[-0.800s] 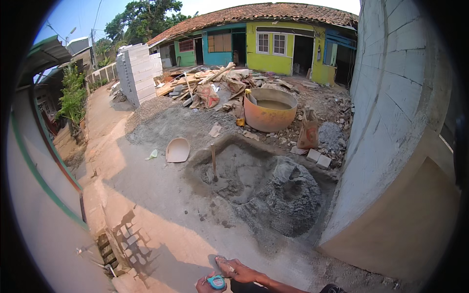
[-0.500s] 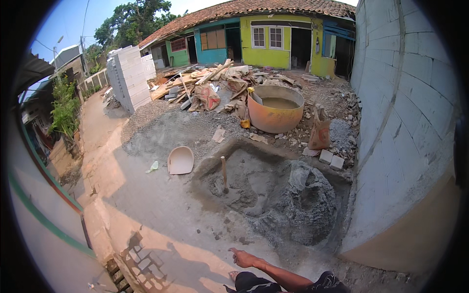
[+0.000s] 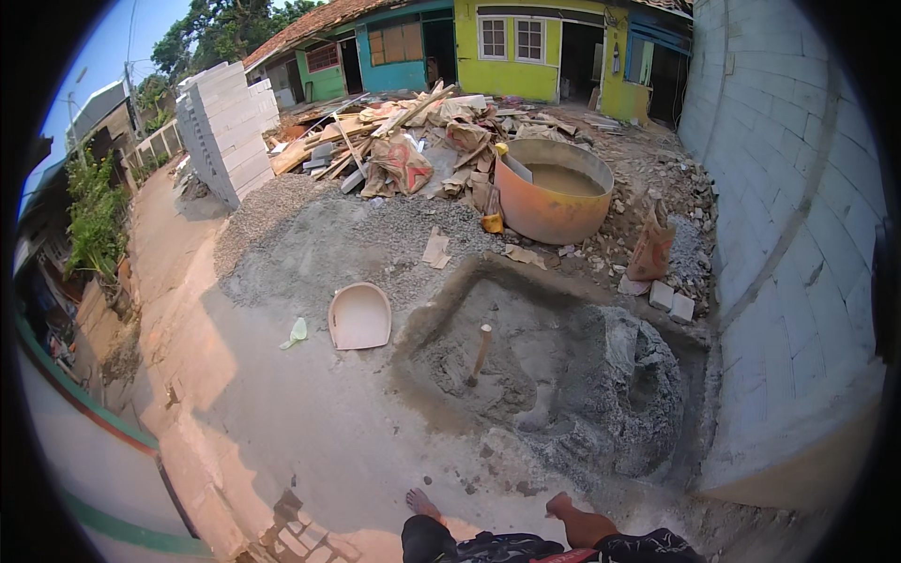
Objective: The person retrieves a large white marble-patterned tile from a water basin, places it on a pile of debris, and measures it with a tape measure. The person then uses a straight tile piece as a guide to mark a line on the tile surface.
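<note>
Neither of my hands shows. At the lower edge are my bare left foot [image 3: 424,505] and, further right, a bare limb [image 3: 582,527] that looks like my right leg, below dark patterned clothing. Ahead of me lies a shallow pit of wet grey mortar [image 3: 507,394], with a rough grey heap [image 3: 643,394] on its right side. A wooden handle [image 3: 481,352] sticks up from the mortar, leaning slightly; whatever it is fixed to is buried. Left of the pit a pale scoop-shaped tray [image 3: 360,317] rests on the ground.
Behind the pit stands a round orange-grey tub [image 3: 554,208] of murky water. A torn sack [image 3: 649,249] and pale blocks [image 3: 672,302] lie near the block wall [image 3: 788,216] on the right. Wood scraps [image 3: 352,150] and stacked white blocks [image 3: 221,131] are further back.
The view has shifted, so the pit and tray sit further right. The limb stretched leftward at the lower edge is gone from there; my left foot shows further forward.
</note>
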`<action>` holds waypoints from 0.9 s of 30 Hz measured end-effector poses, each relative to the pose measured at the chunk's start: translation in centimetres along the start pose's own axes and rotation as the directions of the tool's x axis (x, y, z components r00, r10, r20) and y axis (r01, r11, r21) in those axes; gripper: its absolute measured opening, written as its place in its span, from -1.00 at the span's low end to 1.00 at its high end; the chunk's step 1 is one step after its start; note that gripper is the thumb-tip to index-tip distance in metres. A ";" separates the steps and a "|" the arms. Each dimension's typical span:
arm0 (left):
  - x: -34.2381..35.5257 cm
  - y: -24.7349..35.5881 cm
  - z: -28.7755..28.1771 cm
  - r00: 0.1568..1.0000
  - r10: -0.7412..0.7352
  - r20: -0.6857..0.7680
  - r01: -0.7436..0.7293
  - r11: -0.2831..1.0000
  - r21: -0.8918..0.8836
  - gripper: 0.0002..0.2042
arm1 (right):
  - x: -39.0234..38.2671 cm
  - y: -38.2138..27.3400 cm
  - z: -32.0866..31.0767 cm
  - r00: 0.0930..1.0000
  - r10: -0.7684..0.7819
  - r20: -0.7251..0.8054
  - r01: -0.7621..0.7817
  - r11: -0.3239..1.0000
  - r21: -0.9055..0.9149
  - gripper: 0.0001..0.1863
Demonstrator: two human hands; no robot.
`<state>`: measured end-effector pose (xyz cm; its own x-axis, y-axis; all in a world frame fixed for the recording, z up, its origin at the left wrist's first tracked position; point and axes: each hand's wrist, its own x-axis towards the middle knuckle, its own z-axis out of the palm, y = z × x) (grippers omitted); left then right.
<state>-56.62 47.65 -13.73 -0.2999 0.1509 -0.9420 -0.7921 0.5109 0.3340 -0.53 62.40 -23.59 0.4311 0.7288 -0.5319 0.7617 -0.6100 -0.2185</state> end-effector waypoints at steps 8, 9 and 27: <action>2.1 29.9 18.5 0.991 0.109 0.074 -0.123 0.966 0.227 -0.65 | -3.0 -4.6 6.1 0.845 -0.183 0.503 0.364 0.885 -0.291 -0.80; 1.6 33.4 20.9 0.986 0.138 0.091 -0.157 0.953 0.258 -0.65 | -2.1 -7.3 6.8 0.893 -0.107 0.438 0.175 0.978 -0.116 -0.78; 13.9 52.6 45.2 0.971 -0.037 0.236 -0.118 0.782 0.612 -0.50 | 34.8 -56.4 -19.6 0.973 -0.168 0.156 0.038 0.788 0.614 -0.66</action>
<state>-78.46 114.85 -10.79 -0.1363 0.3270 -0.9351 -0.2584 0.8995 0.3522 -19.04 128.30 -13.77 0.2158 0.7636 -0.6085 0.3196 -0.6441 -0.6949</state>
